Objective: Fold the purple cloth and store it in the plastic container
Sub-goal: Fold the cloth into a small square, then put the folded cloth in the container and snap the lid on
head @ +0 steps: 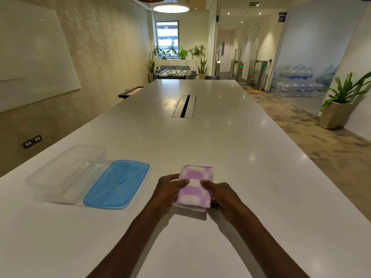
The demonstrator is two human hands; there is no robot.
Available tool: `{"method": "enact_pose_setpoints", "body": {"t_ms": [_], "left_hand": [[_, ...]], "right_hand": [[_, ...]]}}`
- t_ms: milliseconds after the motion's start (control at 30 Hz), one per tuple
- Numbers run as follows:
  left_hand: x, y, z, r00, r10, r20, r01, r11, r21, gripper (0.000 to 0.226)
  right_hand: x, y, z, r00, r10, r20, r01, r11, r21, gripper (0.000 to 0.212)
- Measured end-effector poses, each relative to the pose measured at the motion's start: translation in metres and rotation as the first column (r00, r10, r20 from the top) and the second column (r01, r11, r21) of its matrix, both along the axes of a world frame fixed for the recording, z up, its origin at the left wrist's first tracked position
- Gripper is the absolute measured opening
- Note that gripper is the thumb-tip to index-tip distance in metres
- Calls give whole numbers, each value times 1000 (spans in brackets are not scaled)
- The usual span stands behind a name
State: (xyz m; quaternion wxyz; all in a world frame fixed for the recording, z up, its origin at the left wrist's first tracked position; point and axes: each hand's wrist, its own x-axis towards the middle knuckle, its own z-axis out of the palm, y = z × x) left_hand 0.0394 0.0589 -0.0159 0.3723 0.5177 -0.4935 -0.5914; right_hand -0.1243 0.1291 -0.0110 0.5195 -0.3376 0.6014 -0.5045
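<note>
- Purple-and-white cloth (194,186) lay on the white table (220,141) as a small folded bundle, close to the person at about 6 o'clock.
- Left hand (167,189) clasped the bundle's left edge, thumb pressed on top; right hand (219,194) clasped the right edge the same way, so both were closed on the cloth.
- Folding looked finished; my guess was that the lift toward the box came next.
- To do it well, both thumbs should keep pressing down so the layers do not spring apart, and the bundle should travel level.
- Clear plastic container (66,175) stood open at about 9 o'clock from the cloth, well apart from it.
- Blue lid (117,184) lay flat between cloth and container, touching the container's side; the bundle would have to pass over it.
- Nothing else stood on the near part of the table; a cable slot (184,106) sat far off at 12 o'clock.
</note>
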Motion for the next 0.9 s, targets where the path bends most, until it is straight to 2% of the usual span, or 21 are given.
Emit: {"method": "enact_pose_setpoints", "body": {"t_ms": [300, 400, 600, 767, 900], "left_hand": [[-10, 6, 16, 986, -49, -156, 54, 998, 31, 43], [-9, 7, 22, 986, -41, -163, 43, 999, 3, 45], [8, -4, 27, 997, 18, -74, -21, 999, -45, 48], [35, -19, 36, 995, 98, 13, -95, 984, -149, 42], [71, -37, 44, 984, 148, 99, -120, 962, -243, 37]], "right_hand": [[-7, 5, 8, 970, 69, 232, -69, 998, -5, 44], [-8, 6, 10, 948, 42, 316, -34, 999, -29, 40], [2, -3, 23, 960, -40, 277, 59, 996, -61, 26], [26, -21, 30, 961, -44, 271, 59, 997, -45, 33], [62, -43, 38, 951, -37, 305, 47, 999, -24, 24]]}}
